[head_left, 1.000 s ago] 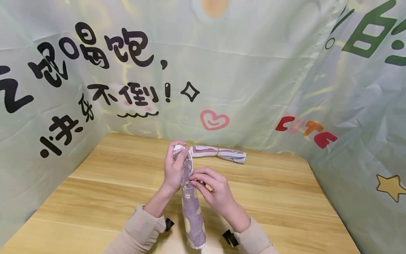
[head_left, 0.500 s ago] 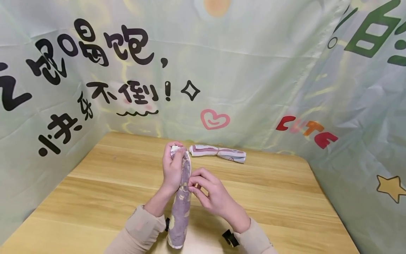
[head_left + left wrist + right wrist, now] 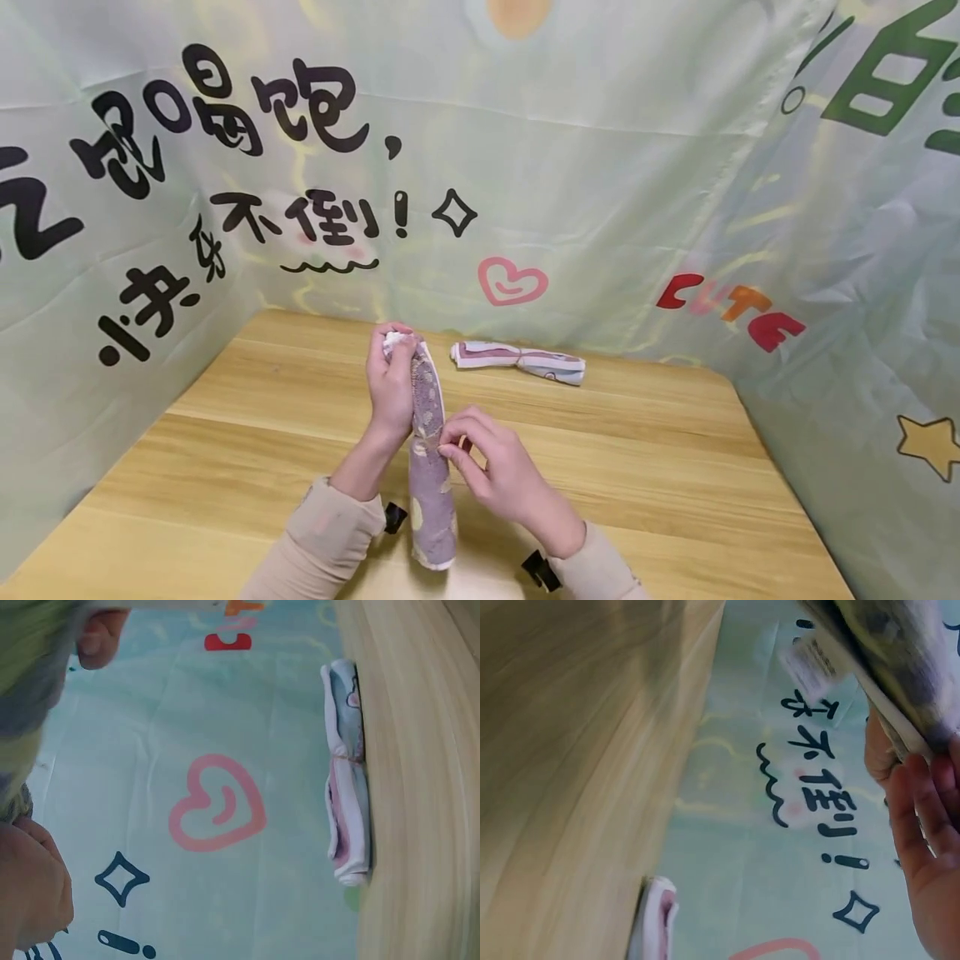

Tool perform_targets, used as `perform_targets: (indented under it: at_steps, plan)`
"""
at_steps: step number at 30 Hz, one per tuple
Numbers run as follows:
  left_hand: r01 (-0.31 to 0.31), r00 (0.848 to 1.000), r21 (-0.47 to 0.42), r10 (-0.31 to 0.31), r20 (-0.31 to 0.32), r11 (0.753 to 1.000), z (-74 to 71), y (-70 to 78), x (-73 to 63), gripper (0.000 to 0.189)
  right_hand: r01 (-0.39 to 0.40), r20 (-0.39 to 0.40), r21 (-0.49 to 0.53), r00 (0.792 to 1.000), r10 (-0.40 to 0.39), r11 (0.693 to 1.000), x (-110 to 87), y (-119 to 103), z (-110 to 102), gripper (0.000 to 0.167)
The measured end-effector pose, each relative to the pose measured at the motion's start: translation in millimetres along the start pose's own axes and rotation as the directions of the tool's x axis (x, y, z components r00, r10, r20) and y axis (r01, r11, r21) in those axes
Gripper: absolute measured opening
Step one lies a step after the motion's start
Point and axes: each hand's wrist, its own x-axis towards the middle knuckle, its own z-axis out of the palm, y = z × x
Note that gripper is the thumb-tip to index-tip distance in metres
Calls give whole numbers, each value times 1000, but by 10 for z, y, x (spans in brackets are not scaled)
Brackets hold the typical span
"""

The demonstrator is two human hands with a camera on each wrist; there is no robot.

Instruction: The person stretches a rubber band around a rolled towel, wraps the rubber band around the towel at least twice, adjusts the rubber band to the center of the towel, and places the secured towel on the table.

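A rolled purple towel [image 3: 433, 508] with yellow patches and white edges stands nearly lengthwise before me, narrowed at its middle by a thin band [image 3: 427, 442]. My left hand [image 3: 390, 387] grips its upper end, thumb on the near face and fingers wrapped behind. At the narrowed middle, my right hand [image 3: 491, 467] pinches the roll's right side between thumb and fingertips. Blurred in the right wrist view, the towel [image 3: 900, 660] shows a white tag [image 3: 814, 664] hanging off its edge. Only part of the left hand [image 3: 34, 889] appears in the left wrist view.
Another rolled towel [image 3: 517, 362], white, mauve and pale blue and tied at its middle, lies at the back of the wooden table [image 3: 637, 467]. Behind it hangs a printed cloth backdrop [image 3: 600, 200] that also encloses the sides. Black wrist mounts [image 3: 542, 571] sit by the cuffs.
The towel's lower end swings left, then slightly back right. My left hand shifts left and a little up with the towel, while the right hand moves slightly down along its side.
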Motion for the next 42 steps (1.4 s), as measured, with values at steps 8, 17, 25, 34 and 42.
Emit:
perform_targets:
  at_steps: [8,17,25,34,42]
  plan:
    - [-3,995,-45,7,96,999,1,8,14,10,-248,-64,124,964,257,961,-46,45,4,31]
    - [-52,972,-47,62,227,998,-43,47,64,19,-443,103,158,896,432,882,-65,33,-36,43]
    - [-127,948,298,27,317,946,-132,3,94,48,-433,-175,-102,894,412,896,-75,114,-114,46]
    - [-193,965,589,44,257,785,-94,-144,22,62,-297,-237,-408,948,214,863,-90,160,-82,44]
    - [-194,962,342,110,249,920,-65,-84,40,41,-268,-118,-76,959,258,960,-43,91,-137,36]
